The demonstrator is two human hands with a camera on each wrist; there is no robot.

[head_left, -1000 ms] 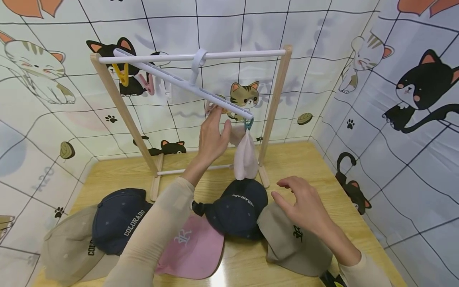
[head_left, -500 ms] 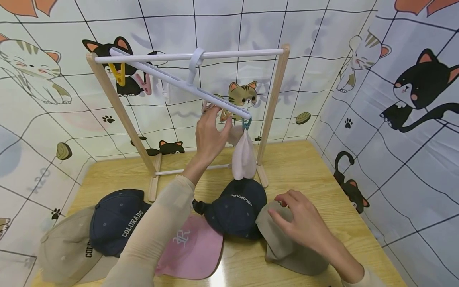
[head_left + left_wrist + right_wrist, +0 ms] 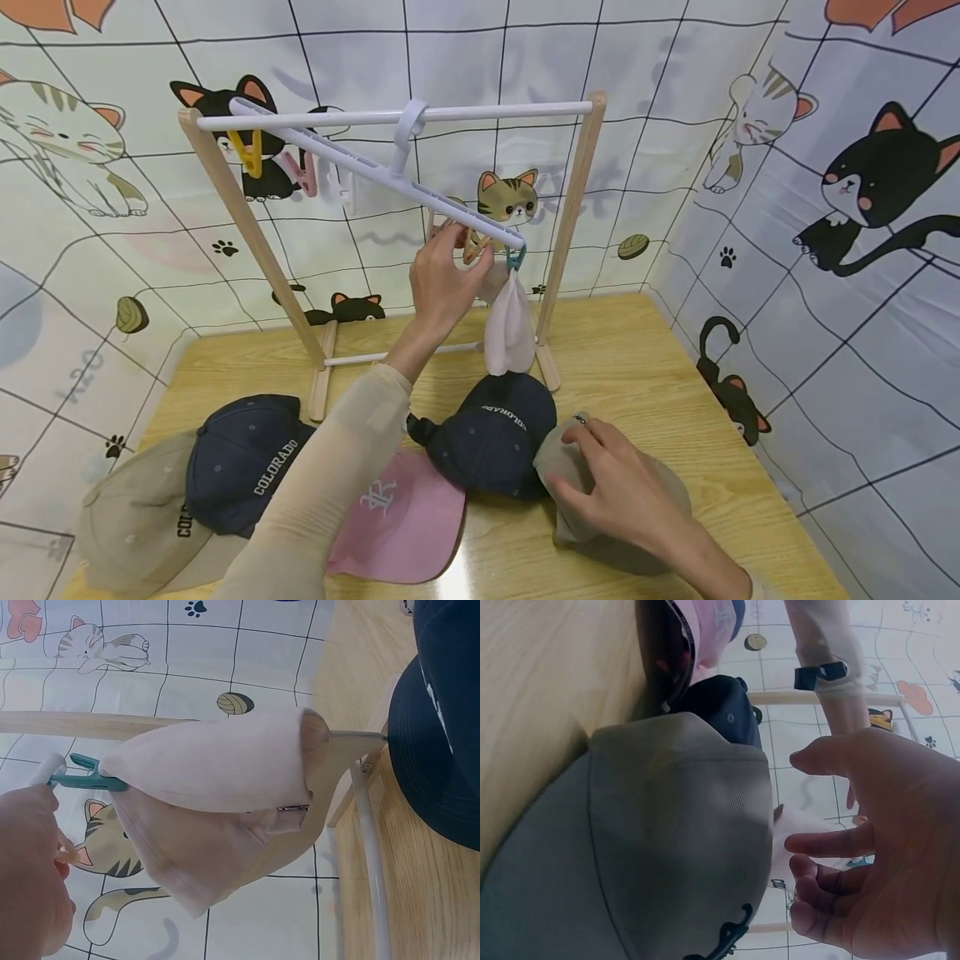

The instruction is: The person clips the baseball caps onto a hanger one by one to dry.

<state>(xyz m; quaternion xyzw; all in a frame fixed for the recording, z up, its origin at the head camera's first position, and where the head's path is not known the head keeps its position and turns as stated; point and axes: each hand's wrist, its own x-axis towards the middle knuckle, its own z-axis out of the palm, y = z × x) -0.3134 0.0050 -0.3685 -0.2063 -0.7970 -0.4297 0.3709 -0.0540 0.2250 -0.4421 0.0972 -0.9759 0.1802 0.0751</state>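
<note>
My left hand (image 3: 446, 279) reaches up to the low end of a tilted white clip hanger (image 3: 405, 187). Its thumb and fingers close around an orange clothespin (image 3: 474, 247) beneath the bar. Beside it, a teal clothespin (image 3: 90, 778) at the hanger's end holds a pale pink cloth piece (image 3: 217, 769), which hangs folded. My right hand (image 3: 618, 487) hovers over a grey-khaki cap (image 3: 682, 825), fingers loosely bent with a gap between thumb and fingers. In the right wrist view the palm faces the cap's crown and nothing is held.
The hanger hooks onto a wood-and-white rack (image 3: 510, 111). Yellow (image 3: 247, 154) and pink (image 3: 302, 173) clothespins hang at its high end. On the table (image 3: 637, 350) lie two navy caps (image 3: 491, 442), a pink cap (image 3: 405, 525) and a beige cap (image 3: 138, 517). Cat-print sheeting surrounds the table.
My right hand has moved down and slightly left over the grey-khaki cap. My left thumb has come in toward the orange clothespin, while the hanger stays nearly still.
</note>
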